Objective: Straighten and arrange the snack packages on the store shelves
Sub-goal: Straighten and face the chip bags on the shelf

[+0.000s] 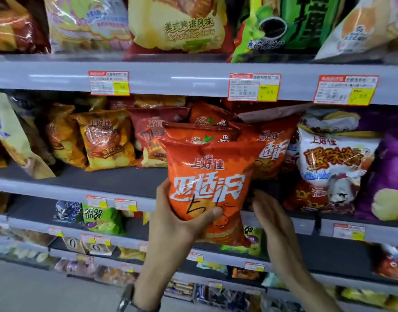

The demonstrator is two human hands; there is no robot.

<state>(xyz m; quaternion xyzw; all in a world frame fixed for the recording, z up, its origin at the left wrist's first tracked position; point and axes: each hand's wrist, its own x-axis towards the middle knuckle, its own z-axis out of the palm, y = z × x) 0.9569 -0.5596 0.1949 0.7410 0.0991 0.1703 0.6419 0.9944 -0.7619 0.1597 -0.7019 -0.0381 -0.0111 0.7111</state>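
While the person's left hand (180, 224) grips the orange bag (209, 176) low down, thumb (212, 213) pressed across the front and the other fingers hidden behind it, the bag stands upright in the air, clear of the shelf. Black pen marks sit on the bag's front, just above the thumb. A wristwatch (127, 298) is on the left wrist, below the bag.

Right hand (272, 219) is flat, fingers straight and together, holding nothing, just beside the bag's lower right edge; contact with the bag can't be told.

The middle shelf (81, 194) runs behind the bag, and the bag's bottom hangs below its front rail. Directly behind the bag's top is a second orange bag (200, 134) of similar print, with a third orange bag (272, 149) behind the bag's right shoulder. Left of the bag and further back stand a dark red bag (150, 140) and then a yellow-orange bag (108, 140), both upright. Right of the bag is a white bag (335, 165) with a crumpled top, then a purple bag (391, 165) at the frame edge.

Above the bag, the upper rail carries a price tag (253, 87) with a yellow corner, one of three along that rail. Higher still sit a yellow bag (180, 23) and a green bag (283, 25). Below and left of the bag, a green onion-rings bag (101, 218) sits on the next shelf down. Lower shelves are blurred.
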